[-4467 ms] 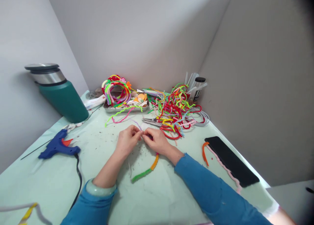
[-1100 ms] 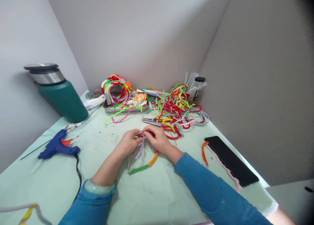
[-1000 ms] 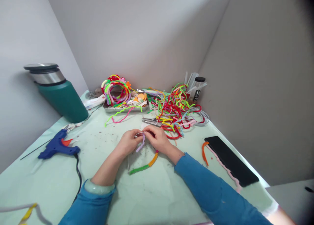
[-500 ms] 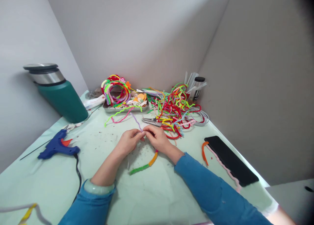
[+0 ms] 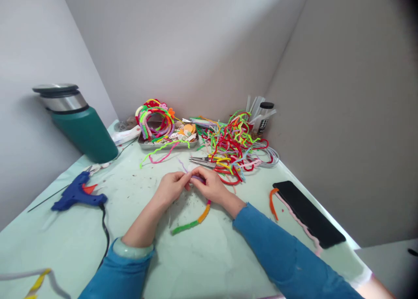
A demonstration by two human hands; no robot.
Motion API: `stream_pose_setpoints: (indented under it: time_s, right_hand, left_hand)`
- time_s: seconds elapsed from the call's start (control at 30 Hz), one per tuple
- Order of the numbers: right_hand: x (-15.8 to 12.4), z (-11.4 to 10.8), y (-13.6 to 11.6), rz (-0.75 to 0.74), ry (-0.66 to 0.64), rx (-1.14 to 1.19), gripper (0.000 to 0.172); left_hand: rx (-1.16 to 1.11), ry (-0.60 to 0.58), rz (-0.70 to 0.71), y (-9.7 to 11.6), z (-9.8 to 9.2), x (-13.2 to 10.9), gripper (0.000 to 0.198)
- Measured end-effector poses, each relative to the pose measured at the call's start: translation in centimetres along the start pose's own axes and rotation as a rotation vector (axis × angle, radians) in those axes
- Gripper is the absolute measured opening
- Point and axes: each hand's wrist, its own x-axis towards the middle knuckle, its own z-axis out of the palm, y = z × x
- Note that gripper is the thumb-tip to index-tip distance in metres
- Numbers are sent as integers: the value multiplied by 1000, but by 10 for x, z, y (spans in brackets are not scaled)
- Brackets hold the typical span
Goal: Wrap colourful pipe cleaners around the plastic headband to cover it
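My left hand (image 5: 172,186) and my right hand (image 5: 209,185) meet over the middle of the table, fingertips pinched together. Between them is a purple pipe cleaner (image 5: 182,165), its loose tip pointing up and away. A purple wrapped stretch shows under my right fingers. Out from below my right hand curves a wrapped band (image 5: 204,213) with pink, orange and green sections, its green end hanging toward me. A thin pale strand hangs below my left hand. Just beyond my right hand lie scissors (image 5: 204,162), blades pointing left.
A tangle of pipe cleaners (image 5: 233,138) lies behind the scissors. Colourful wrapped hoops (image 5: 155,122) rest on a metal tray (image 5: 166,145) of small pieces. At left are a blue glue gun (image 5: 76,193) and a green bottle (image 5: 86,133); at right, a black phone (image 5: 310,214).
The purple pipe cleaner's free tip has become shorter and lower, and more purple shows at my right fingers. My hands stay in nearly the same place.
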Motion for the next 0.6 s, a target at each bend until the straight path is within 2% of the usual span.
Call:
stream_pose_setpoints:
  time_s: [0.2,0.6]
  right_hand:
    - [-1,1,-1,-15,20,-35,8]
    - [-2,2,-1,-51,31,-78,10]
  left_hand:
    - [37,16,-48,1,1,0,50]
    - [124,35,27,-2,2,1,52]
